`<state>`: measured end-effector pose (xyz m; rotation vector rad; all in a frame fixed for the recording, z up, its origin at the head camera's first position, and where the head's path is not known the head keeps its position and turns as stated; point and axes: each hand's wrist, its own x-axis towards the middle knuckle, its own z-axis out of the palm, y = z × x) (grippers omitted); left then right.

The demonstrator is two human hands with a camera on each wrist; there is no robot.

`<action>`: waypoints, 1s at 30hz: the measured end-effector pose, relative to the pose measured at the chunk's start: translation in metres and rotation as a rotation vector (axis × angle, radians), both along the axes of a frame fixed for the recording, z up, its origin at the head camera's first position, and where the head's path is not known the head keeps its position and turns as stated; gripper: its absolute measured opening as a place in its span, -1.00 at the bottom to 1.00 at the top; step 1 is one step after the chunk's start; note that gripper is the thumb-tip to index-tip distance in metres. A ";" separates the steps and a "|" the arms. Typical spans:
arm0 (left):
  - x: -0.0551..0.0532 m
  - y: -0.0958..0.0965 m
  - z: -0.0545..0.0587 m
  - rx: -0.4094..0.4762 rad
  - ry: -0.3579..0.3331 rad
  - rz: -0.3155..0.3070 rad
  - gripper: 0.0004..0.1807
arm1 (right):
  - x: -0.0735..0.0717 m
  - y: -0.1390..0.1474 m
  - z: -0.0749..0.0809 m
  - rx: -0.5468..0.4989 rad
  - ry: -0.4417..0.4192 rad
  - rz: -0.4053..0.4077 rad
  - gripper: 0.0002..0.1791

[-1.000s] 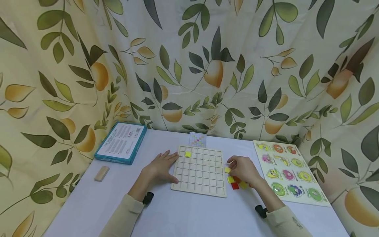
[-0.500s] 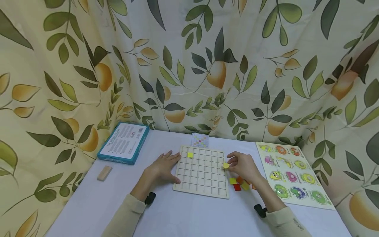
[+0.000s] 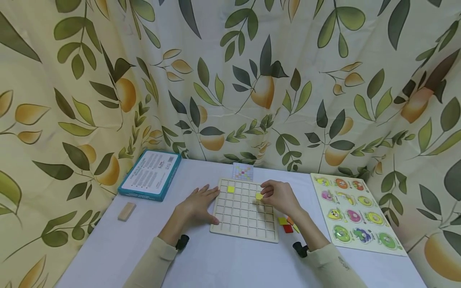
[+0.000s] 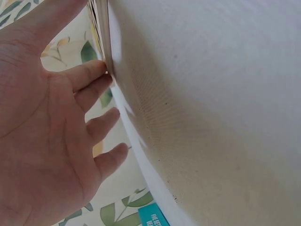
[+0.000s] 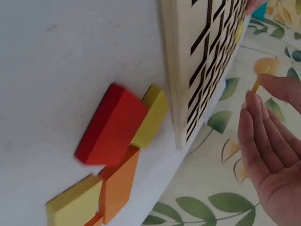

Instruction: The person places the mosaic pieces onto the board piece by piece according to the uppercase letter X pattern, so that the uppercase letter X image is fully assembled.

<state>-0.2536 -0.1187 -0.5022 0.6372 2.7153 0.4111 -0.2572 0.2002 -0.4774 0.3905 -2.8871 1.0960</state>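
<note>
A wooden grid board (image 3: pixel 237 218) lies flat on the white table, with one yellow square tile (image 3: pixel 231 189) seated in a cell near its far left corner. My left hand (image 3: pixel 196 206) rests with spread, straight fingers at the board's left edge; in the left wrist view the fingertips (image 4: pixel 101 68) touch that edge. Over the board's right part, my right hand (image 3: pixel 282 196) pinches another yellow tile (image 3: pixel 259 196) between thumb and fingers. The right wrist view shows this tile edge-on. Beside the board's right edge lie loose tiles, among them a red tile (image 5: pixel 113 125) and an orange tile (image 5: pixel 119 186).
A small pattern card (image 3: pixel 243 172) lies behind the board. At the left are a blue and white box (image 3: pixel 150 174) and a small wooden block (image 3: pixel 127 211). A fruit puzzle board (image 3: pixel 358 214) lies at the right, and a leaf-print curtain (image 3: pixel 230 80) hangs behind the table.
My right hand has picked the yellow tile up from beside the board and moved it leftward over the board's right part. The left hand stays at the left edge.
</note>
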 end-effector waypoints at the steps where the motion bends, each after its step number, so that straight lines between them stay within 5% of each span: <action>1: 0.000 0.000 0.000 0.000 -0.003 0.000 0.24 | -0.001 -0.003 0.000 -0.003 -0.001 0.002 -0.54; 30: -0.001 0.002 -0.003 0.003 -0.015 0.023 0.24 | -0.034 -0.057 -0.022 0.034 -0.021 0.080 -0.54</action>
